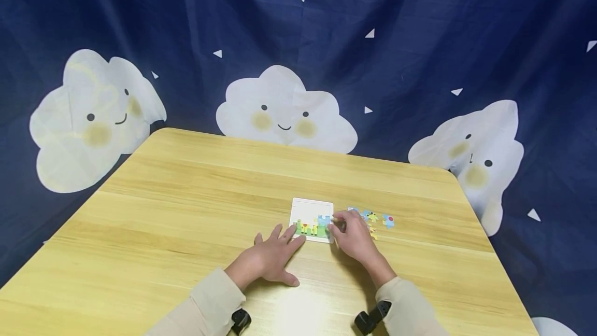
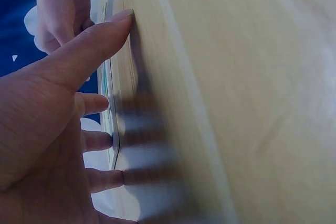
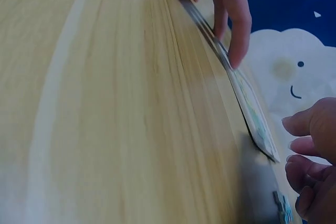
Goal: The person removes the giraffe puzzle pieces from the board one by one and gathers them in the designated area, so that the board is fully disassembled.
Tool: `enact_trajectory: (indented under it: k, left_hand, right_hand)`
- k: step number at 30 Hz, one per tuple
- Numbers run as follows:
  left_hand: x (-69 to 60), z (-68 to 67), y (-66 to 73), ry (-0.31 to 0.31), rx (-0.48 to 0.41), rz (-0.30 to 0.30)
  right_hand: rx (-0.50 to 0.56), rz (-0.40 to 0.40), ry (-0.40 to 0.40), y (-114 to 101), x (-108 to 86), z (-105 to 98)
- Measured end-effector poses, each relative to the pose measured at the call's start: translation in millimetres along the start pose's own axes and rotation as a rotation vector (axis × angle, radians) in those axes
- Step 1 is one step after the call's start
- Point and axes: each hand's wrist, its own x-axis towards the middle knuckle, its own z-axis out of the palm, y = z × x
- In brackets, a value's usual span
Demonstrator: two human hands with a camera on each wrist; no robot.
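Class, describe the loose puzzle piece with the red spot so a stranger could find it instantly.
On the wooden table, find the right hand. Loose puzzle pieces lie beside it. The target piece sits farthest right in the head view, light blue, its round red spot setting it apart.

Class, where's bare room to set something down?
Free: yellow wooden tabletop left of the left hand, and between the square white tray and navy curtain. Crowded: right of the tray, with colourful jigsaw pieces and the right hand.
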Motion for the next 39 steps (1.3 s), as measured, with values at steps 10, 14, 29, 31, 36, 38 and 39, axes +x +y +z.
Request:
enact_trajectory:
  k: [10,14,29,31,36,38,39]
  left_hand:
    - [0.1,-0.6,-0.8,-0.001,0.002,0.006]
    - [0.9,-0.4,-0.6,-0.003,0.002,0.005]
    - [0.4,0.4,-0.5,0.004,-0.003,0.002]
    - [0.3,0.1,-0.4,0.004,-0.002,0.001]
    - [0.3,-0.4,0.0,-0.002,0.003,-0.001]
    - [0.5,-0.5,0.1,-0.004,0.007,-0.002]
    - [0.7,-0.5,0.2,-0.005,0.01,-0.001]
  right_hand:
    - [-0.025,-0.014,-0.069,-6.9,6.4,11.6]
    - [-0.047,-0.01,-0.078,-7.1,8.6,14.0]
    - [-0.078,0.004,-0.104,-12.5,13.1,15.5]
    - [-0.088,0.011,-0.115,-13.1,13.2,15.8]
    - [-0.111,0.015,-0.128,-12.6,13.8,18.0]
    - [-0.118,0.012,-0.125,-11.9,14.1,19.1]
    - [-0.121,0.011,-0.123,-11.5,14.2,19.6]
